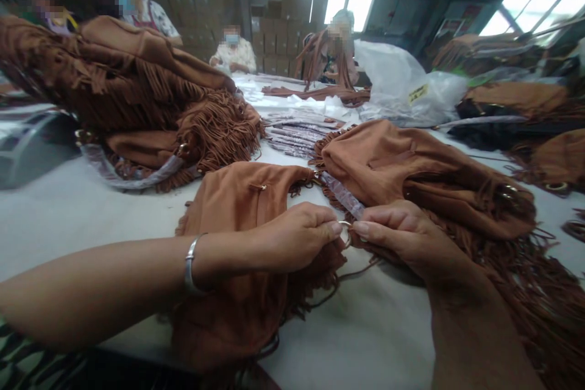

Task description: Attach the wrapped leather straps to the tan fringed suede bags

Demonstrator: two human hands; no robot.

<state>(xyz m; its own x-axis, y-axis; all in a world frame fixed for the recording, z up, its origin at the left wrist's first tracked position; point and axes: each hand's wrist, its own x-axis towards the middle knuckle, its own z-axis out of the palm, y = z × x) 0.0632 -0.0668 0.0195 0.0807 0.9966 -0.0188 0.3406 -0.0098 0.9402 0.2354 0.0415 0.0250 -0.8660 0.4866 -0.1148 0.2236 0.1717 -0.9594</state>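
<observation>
A brown suede fringed bag (247, 207) lies on the white table (68, 213) in front of me. My left hand (297, 234), with a silver bangle on its wrist, is closed and pinches a small metal ring (346, 228) at the bag's edge. My right hand (402, 234) is closed too, pinching the same ring from the right, together with the end of a plastic-wrapped strap (340, 195). A second brown fringed bag (402, 164) lies just behind my right hand, its fringe trailing to the right.
A heap of fringed brown bags (137, 97) fills the left of the table. Wrapped straps (297, 131) lie in the middle, clear plastic bags (402, 88) at the back right. Several masked people sit at the far side. More bags are piled at right (525, 103).
</observation>
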